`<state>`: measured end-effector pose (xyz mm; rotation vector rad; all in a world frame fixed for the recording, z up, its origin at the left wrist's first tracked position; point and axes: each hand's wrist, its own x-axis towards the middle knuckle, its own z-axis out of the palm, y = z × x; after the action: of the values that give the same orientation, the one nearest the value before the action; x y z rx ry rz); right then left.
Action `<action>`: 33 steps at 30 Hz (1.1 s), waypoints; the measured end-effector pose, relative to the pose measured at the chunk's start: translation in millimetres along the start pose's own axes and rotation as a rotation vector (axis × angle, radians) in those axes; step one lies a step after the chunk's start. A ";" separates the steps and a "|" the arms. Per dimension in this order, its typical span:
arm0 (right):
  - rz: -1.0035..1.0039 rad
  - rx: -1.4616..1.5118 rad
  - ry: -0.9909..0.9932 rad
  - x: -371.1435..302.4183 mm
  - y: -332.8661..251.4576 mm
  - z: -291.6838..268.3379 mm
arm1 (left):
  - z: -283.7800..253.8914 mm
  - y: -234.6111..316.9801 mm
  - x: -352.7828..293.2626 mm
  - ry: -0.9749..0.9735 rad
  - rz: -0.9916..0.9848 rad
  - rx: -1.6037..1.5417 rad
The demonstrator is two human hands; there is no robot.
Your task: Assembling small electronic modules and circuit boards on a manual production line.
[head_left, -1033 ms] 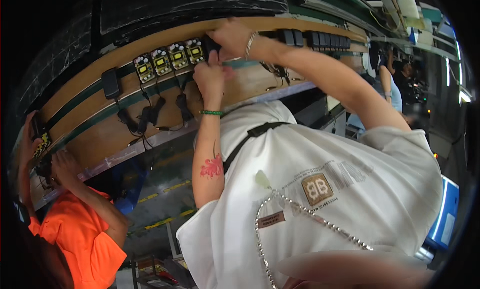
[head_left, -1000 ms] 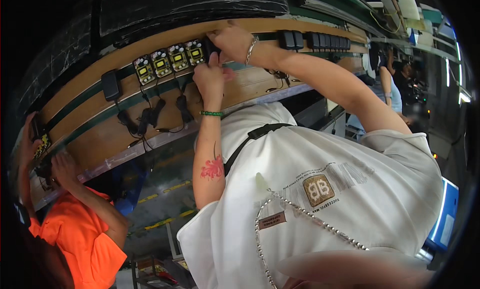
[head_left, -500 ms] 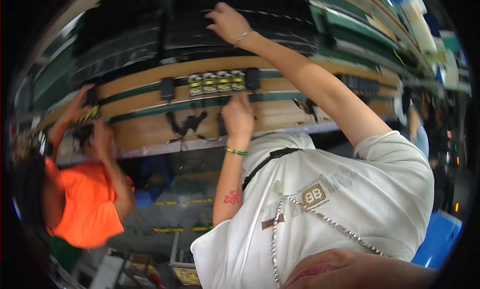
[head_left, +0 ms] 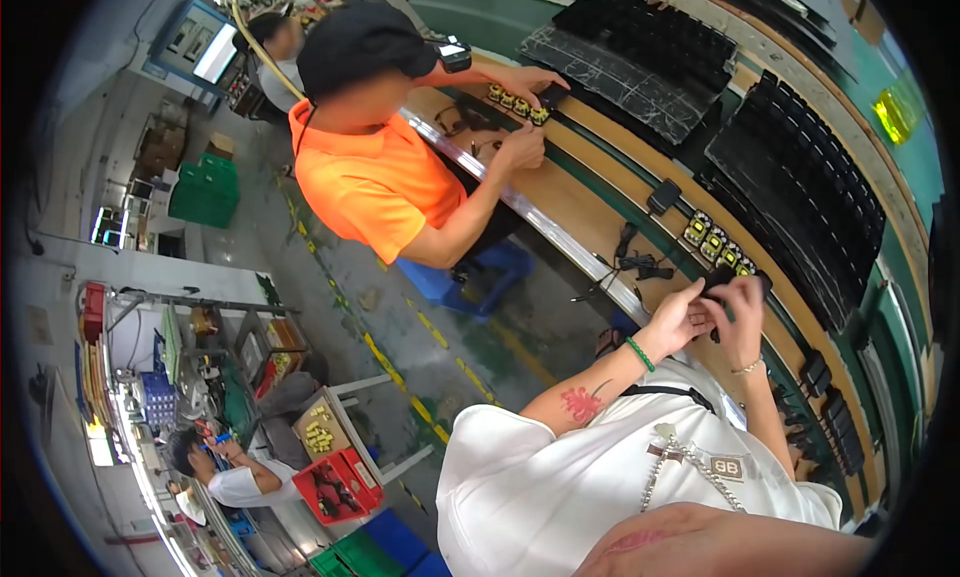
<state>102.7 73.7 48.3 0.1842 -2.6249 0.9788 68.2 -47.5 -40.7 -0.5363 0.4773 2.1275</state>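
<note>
My left hand [head_left: 680, 319], with a green bracelet at its wrist, and my right hand [head_left: 738, 322] are close together above the near edge of the bench. Their fingers are closed round a small black plastic piece [head_left: 717, 277], mostly covered by the fingers. Just beyond them is a row of yellow-and-black wound components [head_left: 712, 239]. A black adapter-like block [head_left: 663, 197] lies at the far left end of this row. Black cables [head_left: 640, 264] lie loosely on the wood left of my left hand.
Black ribbed trays [head_left: 800, 197] lie across the bench's far side. Further along, a co-worker in an orange shirt [head_left: 375, 192] handles similar components. More black blocks [head_left: 840, 427] are at my right. A blue stool [head_left: 470, 277] stands by the co-worker.
My right hand has come back from over the black trays to join my left hand at the black piece. The view has turned left, showing more of the co-worker and the floor.
</note>
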 end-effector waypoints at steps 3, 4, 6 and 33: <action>0.324 0.221 0.340 -8.9 -0.2 -13.9 | 4.7 6.2 -23.2 -0.069 -0.183 0.129; 0.351 0.366 0.076 -19.0 20.0 -26.0 | 6.1 4.9 -28.3 -0.096 -0.219 0.142; 0.573 0.646 -0.401 -32.9 32.0 -52.8 | 7.0 1.4 -30.1 -0.154 -0.285 0.105; 0.338 -0.170 0.010 4.9 156.9 14.8 | -2.5 -23.8 68.7 0.133 0.123 0.826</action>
<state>57.6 182.5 -56.5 -0.3134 -2.7671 0.8435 51.7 9.5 -82.8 -0.1670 1.3990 1.7908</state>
